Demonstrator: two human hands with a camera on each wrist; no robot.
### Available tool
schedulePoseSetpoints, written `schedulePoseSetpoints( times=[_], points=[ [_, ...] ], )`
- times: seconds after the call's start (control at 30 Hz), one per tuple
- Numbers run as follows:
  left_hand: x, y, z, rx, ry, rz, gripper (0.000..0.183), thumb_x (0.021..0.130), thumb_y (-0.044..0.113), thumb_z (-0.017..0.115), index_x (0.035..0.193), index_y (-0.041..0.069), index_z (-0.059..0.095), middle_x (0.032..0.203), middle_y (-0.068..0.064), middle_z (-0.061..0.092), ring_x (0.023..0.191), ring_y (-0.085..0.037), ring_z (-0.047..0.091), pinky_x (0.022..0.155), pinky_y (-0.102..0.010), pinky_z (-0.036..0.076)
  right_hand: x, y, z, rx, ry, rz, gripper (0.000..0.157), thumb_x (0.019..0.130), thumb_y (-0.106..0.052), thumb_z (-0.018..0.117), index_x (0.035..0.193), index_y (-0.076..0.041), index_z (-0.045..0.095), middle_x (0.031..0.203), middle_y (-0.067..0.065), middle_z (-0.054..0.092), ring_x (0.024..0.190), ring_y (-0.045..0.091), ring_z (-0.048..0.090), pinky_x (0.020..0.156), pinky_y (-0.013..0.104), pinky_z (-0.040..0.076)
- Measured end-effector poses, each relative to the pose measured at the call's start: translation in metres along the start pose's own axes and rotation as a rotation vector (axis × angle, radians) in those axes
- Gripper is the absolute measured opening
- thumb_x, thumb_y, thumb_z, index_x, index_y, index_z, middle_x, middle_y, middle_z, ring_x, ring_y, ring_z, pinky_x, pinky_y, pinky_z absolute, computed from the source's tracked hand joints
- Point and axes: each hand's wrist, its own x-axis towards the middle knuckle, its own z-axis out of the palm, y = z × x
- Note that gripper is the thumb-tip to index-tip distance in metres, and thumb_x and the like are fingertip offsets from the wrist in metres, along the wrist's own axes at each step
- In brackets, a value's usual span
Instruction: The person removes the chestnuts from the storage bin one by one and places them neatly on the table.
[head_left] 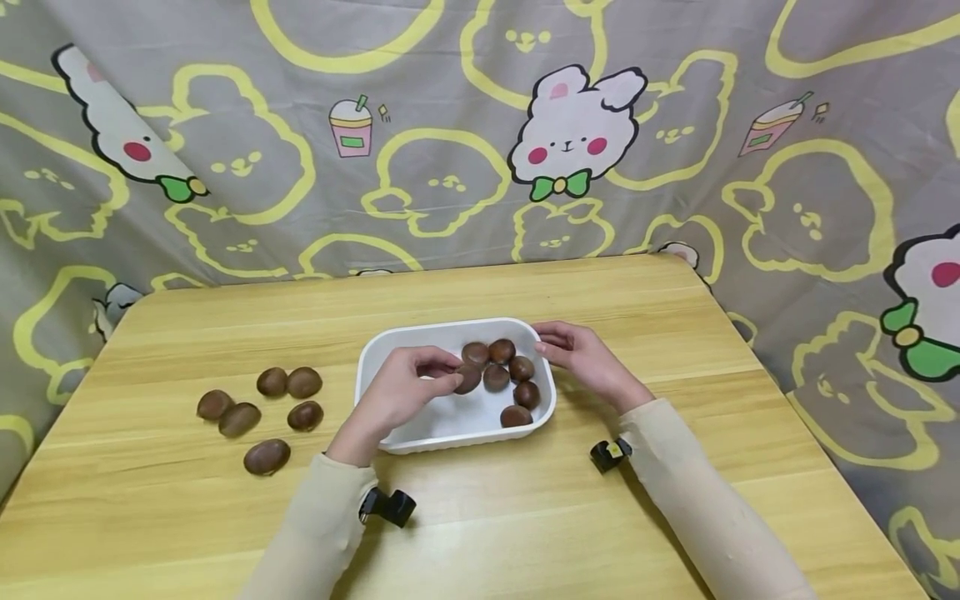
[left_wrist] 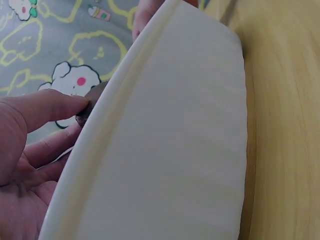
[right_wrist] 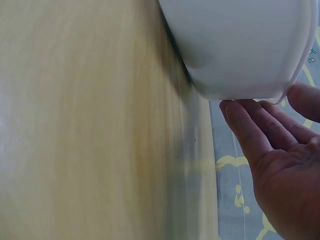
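Note:
A white rectangular tray (head_left: 442,439) stands on the table with several brown chestnuts (head_left: 496,377) in its right half. My left hand (head_left: 401,387) reaches over the tray's near left side and pinches a chestnut (left_wrist: 95,100) between thumb and fingertips, above the tray floor. In the left wrist view the tray wall hides part of that nut. At the tray's right end, my right hand (head_left: 588,362) holds the rim. Its thumb lies at the rim, and its fingers (right_wrist: 245,125) rest against the outer end wall.
On the wooden table (head_left: 480,533), left of the tray, lie several more chestnuts (head_left: 267,457) in a loose group. A grey patterned curtain (head_left: 442,100) hangs along the back and right edges. Black wrist cameras (head_left: 387,507) are strapped at both sleeves.

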Motion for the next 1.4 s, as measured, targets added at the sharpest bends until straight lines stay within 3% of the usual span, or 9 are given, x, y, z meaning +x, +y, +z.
schedulePoseSetpoints(
  times=[0.23,0.7,0.97,1.2,1.4],
  points=[
    [-0.01,-0.005,-0.019,-0.072,-0.047,-0.004,0.02,0.089,0.012,0.073,0.107,0.003,0.072,0.099,-0.007,0.07,0.091,-0.021,0.064,0.078,-0.033,0.052,0.001,-0.001,0.002,-0.01,-0.003,-0.004,0.041,0.1,-0.013,0.059,0.137,0.003,0.051,0.129,0.018,0.06,0.118,0.03,0.057,0.1,0.041,0.046],
    [-0.025,-0.012,-0.047,-0.172,-0.07,-0.065,0.029,0.093,0.02,0.071,0.114,0.0,0.068,0.105,-0.012,0.069,0.097,-0.023,0.065,0.085,-0.03,0.049,-0.001,-0.001,-0.001,-0.026,0.001,-0.002,0.041,0.1,-0.014,0.059,0.136,0.003,0.051,0.128,0.019,0.06,0.118,0.03,0.057,0.101,0.042,0.045],
    [-0.043,-0.021,-0.071,-0.189,-0.013,-0.06,0.032,0.093,0.017,0.07,0.116,-0.005,0.066,0.11,-0.017,0.067,0.098,-0.023,0.067,0.086,-0.029,0.053,0.0,-0.001,0.0,-0.015,-0.001,0.003,0.04,0.1,-0.015,0.059,0.136,0.002,0.052,0.129,0.018,0.06,0.118,0.03,0.058,0.1,0.042,0.046],
    [-0.066,-0.029,-0.103,-0.054,0.07,-0.118,0.038,0.094,0.028,0.069,0.12,0.001,0.067,0.113,-0.009,0.069,0.1,-0.016,0.066,0.083,-0.024,0.051,0.003,-0.002,0.002,-0.008,-0.011,0.003,0.039,0.1,-0.013,0.059,0.136,0.002,0.052,0.128,0.018,0.06,0.117,0.03,0.058,0.099,0.041,0.047],
    [-0.079,-0.036,-0.121,-0.015,0.112,-0.121,0.038,0.095,0.028,0.068,0.121,0.0,0.065,0.11,-0.003,0.07,0.097,-0.013,0.066,0.083,-0.022,0.051,0.002,0.0,0.001,-0.014,-0.009,-0.004,0.04,0.1,-0.013,0.058,0.136,0.004,0.052,0.128,0.019,0.06,0.117,0.03,0.058,0.098,0.04,0.047]
  ],
)
